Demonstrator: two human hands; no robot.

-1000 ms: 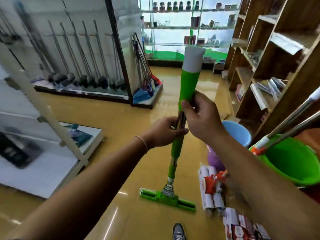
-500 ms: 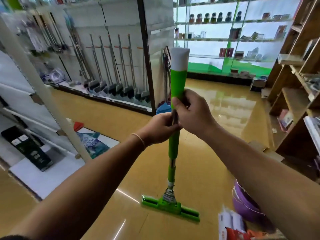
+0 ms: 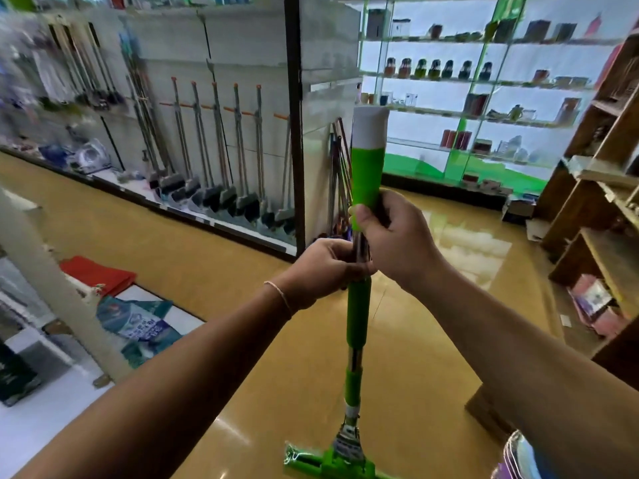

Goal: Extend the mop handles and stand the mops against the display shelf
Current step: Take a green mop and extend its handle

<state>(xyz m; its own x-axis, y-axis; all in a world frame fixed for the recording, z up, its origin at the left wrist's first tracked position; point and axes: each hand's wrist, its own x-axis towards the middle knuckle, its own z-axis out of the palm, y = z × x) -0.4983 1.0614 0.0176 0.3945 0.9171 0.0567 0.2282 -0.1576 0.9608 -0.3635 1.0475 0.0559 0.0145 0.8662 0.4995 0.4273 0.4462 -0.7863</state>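
A green mop [image 3: 359, 316] stands upright in front of me, its flat green head [image 3: 328, 461] on the tan floor. Its upper handle section [image 3: 368, 160] is green with a white cap. My right hand [image 3: 394, 236] grips the bottom of that upper section. My left hand [image 3: 328, 267] grips the pole just below, at the top of the lower green sleeve. A short length of bare metal tube shows between the two hands. A display shelf [image 3: 221, 140] with several mops leaning on it runs along the back left.
A white shelf post [image 3: 45, 271] and low white shelves with packets stand at left. Wooden shelving [image 3: 601, 209] lines the right side. Glass shelves with goods fill the back wall. A purple basin [image 3: 518, 458] sits at the bottom right on the glossy floor.
My view has swung left and up, so the buckets and rolled packs on the right have left the frame. Both hands keep hold of the mop handle, the right one slightly higher.
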